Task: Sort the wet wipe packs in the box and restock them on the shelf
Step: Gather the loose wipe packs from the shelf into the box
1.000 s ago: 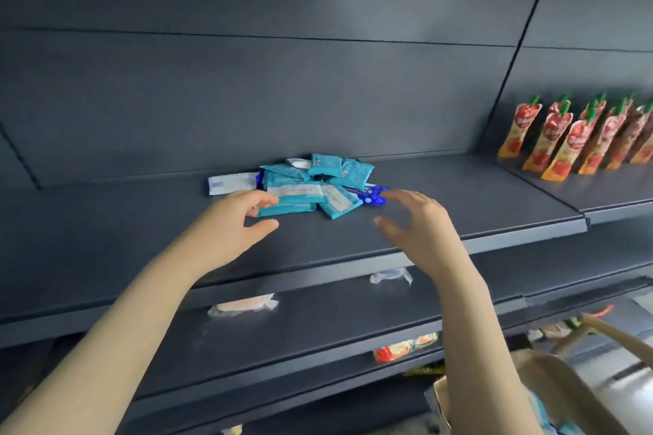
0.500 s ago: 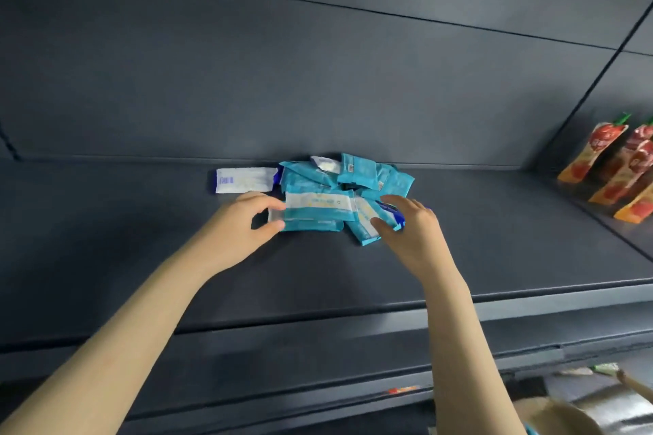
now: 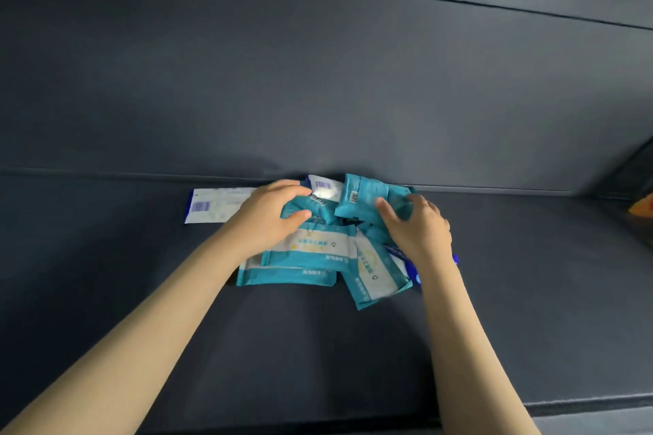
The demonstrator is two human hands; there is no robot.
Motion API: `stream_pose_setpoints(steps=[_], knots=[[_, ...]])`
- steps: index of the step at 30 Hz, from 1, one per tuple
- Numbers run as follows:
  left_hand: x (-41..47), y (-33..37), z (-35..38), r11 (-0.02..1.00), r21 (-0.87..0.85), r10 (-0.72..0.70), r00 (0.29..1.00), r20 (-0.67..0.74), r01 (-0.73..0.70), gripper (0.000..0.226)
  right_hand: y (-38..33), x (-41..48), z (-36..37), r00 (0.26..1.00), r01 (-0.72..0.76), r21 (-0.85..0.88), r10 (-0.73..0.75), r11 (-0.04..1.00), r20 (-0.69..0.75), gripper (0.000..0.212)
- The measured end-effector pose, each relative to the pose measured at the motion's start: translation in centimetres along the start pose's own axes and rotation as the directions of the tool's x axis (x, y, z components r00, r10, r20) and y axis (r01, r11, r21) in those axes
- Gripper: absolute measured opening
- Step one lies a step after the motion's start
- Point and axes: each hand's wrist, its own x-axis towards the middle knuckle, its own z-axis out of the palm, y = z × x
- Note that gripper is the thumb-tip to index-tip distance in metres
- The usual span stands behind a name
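A heap of several teal wet wipe packs (image 3: 311, 251) lies at the back of the dark shelf (image 3: 282, 346). My left hand (image 3: 268, 219) reaches over the heap and pinches a crumpled teal pack (image 3: 311, 205) between thumb and fingers. My right hand (image 3: 418, 228) grips the right end of a raised teal pack with a barcode (image 3: 364, 199), thumb on its face and fingers curled behind. A white pack with blue ends (image 3: 217, 205) lies flat to the left of the heap. Under my right wrist a dark blue pack (image 3: 413, 267) pokes out, mostly hidden.
The shelf's back panel (image 3: 318, 81) rises right behind the heap. An orange item (image 3: 643, 204) shows at the far right edge of the shelf. The shelf's front lip (image 3: 583, 403) runs along the lower right.
The view has closed in on the heap. Both hands moved from the front packs to the back of the heap, and each has taken hold of a teal pack there.
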Motion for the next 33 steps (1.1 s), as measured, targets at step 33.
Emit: stream_pose_setpoints(steps=[33], knots=[[5.4, -1.5, -1.1, 0.999, -0.033, 0.041, 0.992, 0.121, -0.038, 0.051, 4.9, 4.7, -1.9, 0.967, 0.073, 0.606, -0.205, 0.792, 0.152, 0.054]])
